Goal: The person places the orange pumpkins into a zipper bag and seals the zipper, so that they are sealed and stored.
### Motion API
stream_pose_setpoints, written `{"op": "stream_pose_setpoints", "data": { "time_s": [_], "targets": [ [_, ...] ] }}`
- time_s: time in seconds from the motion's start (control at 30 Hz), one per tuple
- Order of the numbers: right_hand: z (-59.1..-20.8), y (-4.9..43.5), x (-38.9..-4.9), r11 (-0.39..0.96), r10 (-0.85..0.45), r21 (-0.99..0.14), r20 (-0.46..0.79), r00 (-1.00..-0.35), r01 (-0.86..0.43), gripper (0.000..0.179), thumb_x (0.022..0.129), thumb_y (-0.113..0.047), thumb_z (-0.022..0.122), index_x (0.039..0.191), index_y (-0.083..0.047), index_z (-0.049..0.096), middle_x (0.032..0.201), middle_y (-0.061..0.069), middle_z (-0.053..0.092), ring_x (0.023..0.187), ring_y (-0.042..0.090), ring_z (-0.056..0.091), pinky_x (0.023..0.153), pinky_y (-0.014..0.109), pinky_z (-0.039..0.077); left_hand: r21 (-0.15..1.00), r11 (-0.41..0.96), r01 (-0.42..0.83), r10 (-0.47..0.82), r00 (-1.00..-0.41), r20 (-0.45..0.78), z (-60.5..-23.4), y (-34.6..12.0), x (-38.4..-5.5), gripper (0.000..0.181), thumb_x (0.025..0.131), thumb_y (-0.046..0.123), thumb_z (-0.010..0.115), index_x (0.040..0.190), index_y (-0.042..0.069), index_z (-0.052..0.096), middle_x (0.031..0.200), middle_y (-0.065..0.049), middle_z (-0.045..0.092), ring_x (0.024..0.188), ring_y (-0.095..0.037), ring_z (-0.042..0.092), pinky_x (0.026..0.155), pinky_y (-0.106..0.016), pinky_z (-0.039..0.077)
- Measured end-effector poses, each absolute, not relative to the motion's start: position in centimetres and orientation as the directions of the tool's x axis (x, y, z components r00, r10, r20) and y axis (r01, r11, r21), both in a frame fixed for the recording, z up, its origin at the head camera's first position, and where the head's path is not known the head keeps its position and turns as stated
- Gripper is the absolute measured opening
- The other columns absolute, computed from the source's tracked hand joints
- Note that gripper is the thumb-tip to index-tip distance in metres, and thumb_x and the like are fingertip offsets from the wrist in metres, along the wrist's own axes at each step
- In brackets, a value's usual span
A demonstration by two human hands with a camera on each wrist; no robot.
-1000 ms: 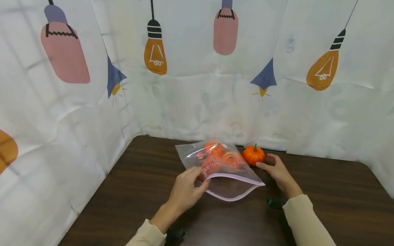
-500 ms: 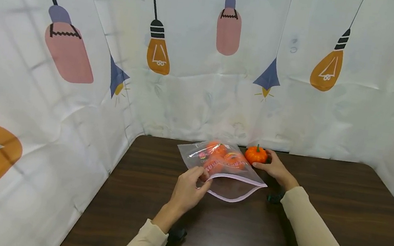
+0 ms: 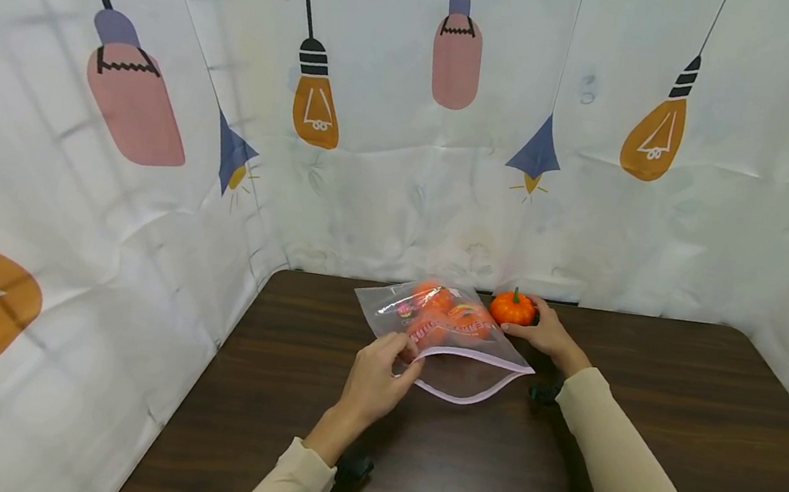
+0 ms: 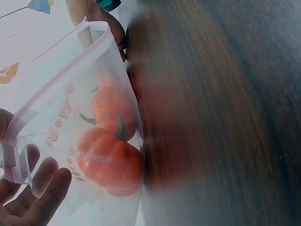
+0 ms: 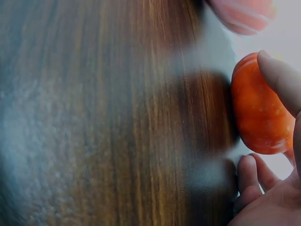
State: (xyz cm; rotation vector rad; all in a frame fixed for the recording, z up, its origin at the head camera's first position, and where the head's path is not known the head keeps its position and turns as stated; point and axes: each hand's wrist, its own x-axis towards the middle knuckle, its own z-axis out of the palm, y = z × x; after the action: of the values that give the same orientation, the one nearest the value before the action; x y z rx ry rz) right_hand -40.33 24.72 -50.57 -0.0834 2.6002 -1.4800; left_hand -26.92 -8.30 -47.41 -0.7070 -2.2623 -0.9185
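Note:
My left hand (image 3: 374,378) pinches the near left edge of a clear zip bag (image 3: 473,356) lying on the table, its pink-edged mouth spread toward me. Several orange toy pumpkins (image 3: 428,326) are inside; in the left wrist view two pumpkins (image 4: 110,157) with green stems show through the plastic. Just right of the bag, one more toy pumpkin (image 3: 511,307) sits near the table's back edge. My right hand (image 3: 554,336) grips it from the right. In the right wrist view the thumb presses this pumpkin (image 5: 256,108), with other fingers around its far side, partly hidden.
The dark wood-grain table (image 3: 453,473) runs back to a white curtain (image 3: 401,197) printed with hanging lamps, which also closes in the left side. Dark bands with small devices sit on both wrists (image 3: 354,469).
My right hand has moved slightly left and closed in on the loose pumpkin, fingers now reaching round it. The left hand keeps its pinch on the bag.

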Motion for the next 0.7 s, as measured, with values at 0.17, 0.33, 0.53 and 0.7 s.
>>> {"op": "stream_pose_setpoints", "data": {
  "time_s": [0.17,0.33,0.53,0.7],
  "targets": [
    [-50.47,24.62,-40.25,0.508,-0.125,-0.861,-0.101,-0.987,0.024,0.095,0.091,-0.038,0.076,0.160,-0.007,0.019,0.162,0.032,0.012,0.144,0.052,0.025,0.120,0.067,0.024,0.427,0.626,0.653,0.248,-0.685,0.685,-47.45,-8.30,-26.88,0.015,0.086,0.014,0.077,0.086,0.015,0.063,0.080,0.001,0.065,0.073,-0.010,0.062,0.067,-0.023,0.054],
    [-50.56,24.55,-40.11,0.475,-0.135,-0.880,-0.108,-0.985,0.031,0.093,0.092,-0.034,0.075,0.160,-0.007,0.019,0.162,0.029,0.020,0.144,0.049,0.031,0.121,0.063,0.025,0.424,0.629,0.651,0.251,-0.687,0.682,-47.44,-8.33,-26.81,0.015,0.086,0.013,0.077,0.085,0.016,0.063,0.079,0.002,0.065,0.073,-0.010,0.062,0.067,-0.022,0.054],
    [-50.54,24.65,-39.91,0.465,-0.128,-0.885,-0.089,-0.988,0.019,0.094,0.093,-0.035,0.073,0.161,-0.004,0.016,0.162,0.029,0.024,0.146,0.049,0.030,0.121,0.065,0.022,0.415,0.628,0.658,0.255,-0.678,0.690,-47.40,-8.33,-26.86,0.014,0.086,0.013,0.077,0.086,0.015,0.063,0.079,0.001,0.066,0.072,-0.012,0.063,0.067,-0.024,0.054],
    [-50.91,25.11,-39.83,0.444,-0.117,-0.896,-0.071,-0.991,0.012,0.095,0.092,-0.038,0.074,0.161,-0.007,0.017,0.161,0.028,0.027,0.144,0.047,0.033,0.121,0.062,0.025,0.415,0.629,0.657,0.253,-0.678,0.690,-47.33,-8.33,-26.86,0.015,0.086,0.013,0.077,0.085,0.016,0.063,0.080,0.003,0.065,0.073,-0.010,0.062,0.067,-0.022,0.053]
  ]
}}
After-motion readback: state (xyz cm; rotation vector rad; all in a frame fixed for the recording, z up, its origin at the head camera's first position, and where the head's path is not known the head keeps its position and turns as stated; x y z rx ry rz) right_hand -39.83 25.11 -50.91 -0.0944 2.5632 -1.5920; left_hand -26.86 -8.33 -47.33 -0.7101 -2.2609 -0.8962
